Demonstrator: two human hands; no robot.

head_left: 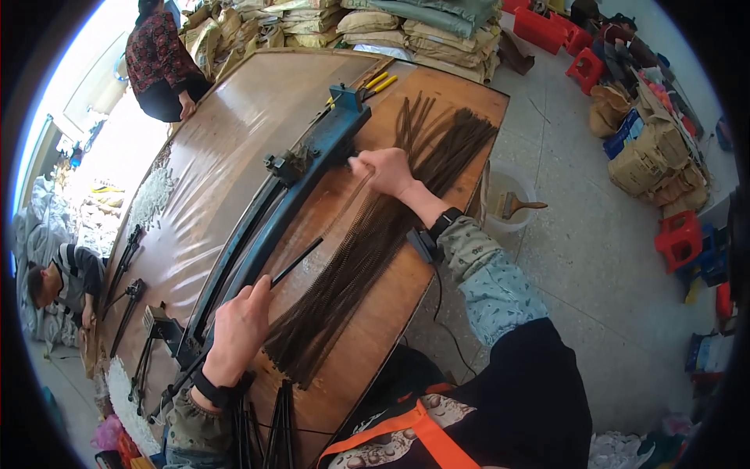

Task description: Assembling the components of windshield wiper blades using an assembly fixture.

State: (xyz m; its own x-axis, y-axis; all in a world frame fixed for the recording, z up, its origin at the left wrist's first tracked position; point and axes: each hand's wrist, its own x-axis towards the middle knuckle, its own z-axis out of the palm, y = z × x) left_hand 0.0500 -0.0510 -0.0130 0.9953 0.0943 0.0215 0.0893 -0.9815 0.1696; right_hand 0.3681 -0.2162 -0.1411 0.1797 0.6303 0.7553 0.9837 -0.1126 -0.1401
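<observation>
My left hand (238, 328) is closed round a thin black tube (298, 259) that points up and to the right. My right hand (383, 170) is closed, pinching a thin, brown, ridged strand (344, 215) like a long spring. The strand's lower end meets the tube's tip; whether it goes inside, I cannot tell. Under my right wrist, a large bundle of similar brown strands (344, 289) lies lengthwise on the wooden table (391, 301). A long blue metal rail fixture (273, 223) with clamps runs beside my hands on their left.
Yellow-handled pliers (380, 84) lie at the table's far end. Black rods (281, 422) lie by the near edge. A brush (522, 205) rests in a white bucket (500, 223) to the right. Co-workers sit and stand around; stacked sacks (449, 43) are at the back.
</observation>
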